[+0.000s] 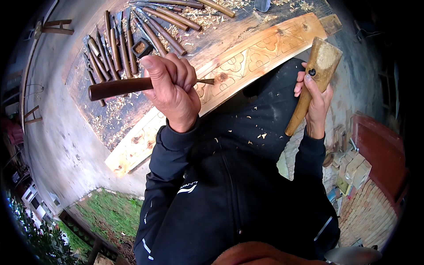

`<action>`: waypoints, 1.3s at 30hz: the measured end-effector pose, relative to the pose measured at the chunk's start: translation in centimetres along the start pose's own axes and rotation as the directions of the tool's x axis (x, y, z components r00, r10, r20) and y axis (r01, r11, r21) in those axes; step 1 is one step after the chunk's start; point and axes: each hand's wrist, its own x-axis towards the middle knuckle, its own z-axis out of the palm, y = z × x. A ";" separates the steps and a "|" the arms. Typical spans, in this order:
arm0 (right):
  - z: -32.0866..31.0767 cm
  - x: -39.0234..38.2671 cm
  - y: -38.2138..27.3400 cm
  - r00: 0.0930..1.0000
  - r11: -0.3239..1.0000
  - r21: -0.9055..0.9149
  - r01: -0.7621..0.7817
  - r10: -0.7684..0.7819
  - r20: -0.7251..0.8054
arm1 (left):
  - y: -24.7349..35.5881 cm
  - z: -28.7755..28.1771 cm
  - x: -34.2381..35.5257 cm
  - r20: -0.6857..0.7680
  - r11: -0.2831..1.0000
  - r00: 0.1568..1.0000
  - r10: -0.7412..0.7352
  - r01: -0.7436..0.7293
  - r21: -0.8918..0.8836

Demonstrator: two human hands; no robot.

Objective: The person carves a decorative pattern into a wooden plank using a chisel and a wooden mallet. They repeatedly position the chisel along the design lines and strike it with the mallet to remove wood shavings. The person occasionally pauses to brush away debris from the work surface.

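Head cam — L hand (175,90) clenched round chisel (119,88), tip nr carved board (260,56) — R hand (319,102) grasping wdn mallet (326,57).

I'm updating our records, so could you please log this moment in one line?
left hand: grips chisel | chisel tip: toward patterned board | right hand: holds mallet | tools: on table

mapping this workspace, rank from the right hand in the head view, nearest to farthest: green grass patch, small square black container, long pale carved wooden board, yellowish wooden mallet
1. Yellowish wooden mallet: in the right hand.
2. Long pale carved wooden board: to its upper left.
3. Small square black container: farther upper left.
4. Green grass patch: far lower left.
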 end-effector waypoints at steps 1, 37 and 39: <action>0.0 0.0 -0.2 1.000 1.000 0.007 -0.002 0.002 0.001 | -0.2 0.5 -0.1 -0.009 0.999 1.000 0.028 -0.027 0.019; 14.1 -0.4 -22.5 0.100 -0.098 -0.311 0.945 -0.820 0.563 | -1.5 1.3 -2.7 0.072 0.956 0.979 0.191 -0.202 0.212; 14.5 -0.7 -22.6 0.112 0.138 0.025 0.990 -0.887 0.448 | -1.5 1.4 -2.7 0.096 0.970 0.982 0.164 -0.178 0.165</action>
